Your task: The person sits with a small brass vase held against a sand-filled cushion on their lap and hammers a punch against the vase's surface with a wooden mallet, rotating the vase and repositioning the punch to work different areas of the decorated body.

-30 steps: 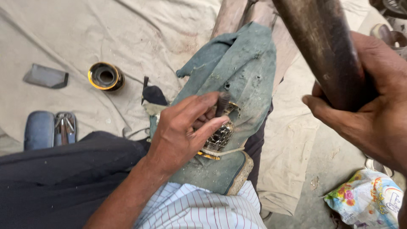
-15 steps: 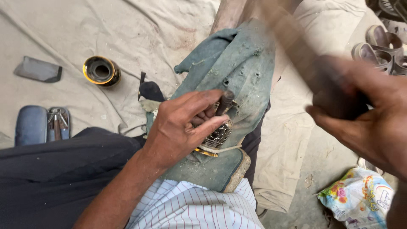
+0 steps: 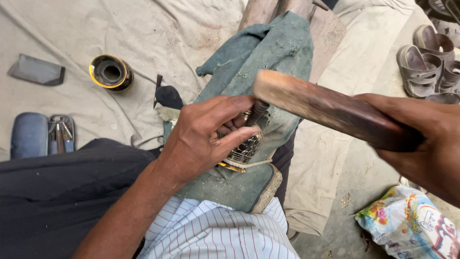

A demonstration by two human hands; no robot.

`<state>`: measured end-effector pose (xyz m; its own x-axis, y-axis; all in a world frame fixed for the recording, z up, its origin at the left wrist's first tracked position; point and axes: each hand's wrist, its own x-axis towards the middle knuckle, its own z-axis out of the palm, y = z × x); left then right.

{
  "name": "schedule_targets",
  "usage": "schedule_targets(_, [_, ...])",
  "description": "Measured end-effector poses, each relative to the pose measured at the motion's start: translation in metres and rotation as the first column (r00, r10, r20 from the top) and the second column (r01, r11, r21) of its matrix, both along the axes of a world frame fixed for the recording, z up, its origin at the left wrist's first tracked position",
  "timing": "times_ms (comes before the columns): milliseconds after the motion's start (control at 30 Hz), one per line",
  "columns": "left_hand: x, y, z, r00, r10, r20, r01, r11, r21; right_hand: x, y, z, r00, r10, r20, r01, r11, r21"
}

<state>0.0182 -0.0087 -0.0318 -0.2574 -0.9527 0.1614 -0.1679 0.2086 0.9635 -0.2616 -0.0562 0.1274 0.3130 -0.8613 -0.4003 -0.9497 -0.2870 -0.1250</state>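
Note:
My left hand (image 3: 208, 134) presses on a small metal mesh-patterned piece (image 3: 245, 149) and pinches a dark punch-like tool (image 3: 258, 111) upright over it. They rest on a dusty green cloth-covered pad (image 3: 268, 62) across my lap. My right hand (image 3: 421, 144) grips a thick dark wooden handle (image 3: 330, 109). Its blunt end hangs just above and to the right of the punch, close to my left fingers.
A round tin with a yellow rim (image 3: 111, 72) and a flat dark stone (image 3: 37, 71) lie on the beige cloth (image 3: 143, 33) at left. A blue case with small tools (image 3: 44, 135) sits nearer. Sandals (image 3: 426, 62) are at upper right, a colourful plastic bag (image 3: 412, 225) at lower right.
My right hand has swung the wooden handle down from upright to nearly level, its end now right above the punch. My left hand has stayed on the metal piece.

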Motion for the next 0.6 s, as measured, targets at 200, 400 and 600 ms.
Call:
schedule_targets(200, [0.003, 0.001, 0.002, 0.999, 0.000, -0.044, -0.002, 0.999, -0.045, 0.017, 0.004, 0.004, 0.990, -0.115, 0.078, 0.113, 0.993, 0.036])
schedule_targets(400, [0.002, -0.002, 0.001, 0.999, -0.023, -0.045, 0.022, 1.000, -0.016, 0.004, 0.012, -0.006, 0.987, -0.020, 0.161, 0.043, 0.989, -0.140])
schedule_targets(600, [0.006, -0.002, 0.000, 0.999, -0.024, -0.035, 0.023, 0.999, -0.037, -0.021, 0.025, -0.005, 0.962, -0.208, 0.178, 0.218, 0.975, -0.037])
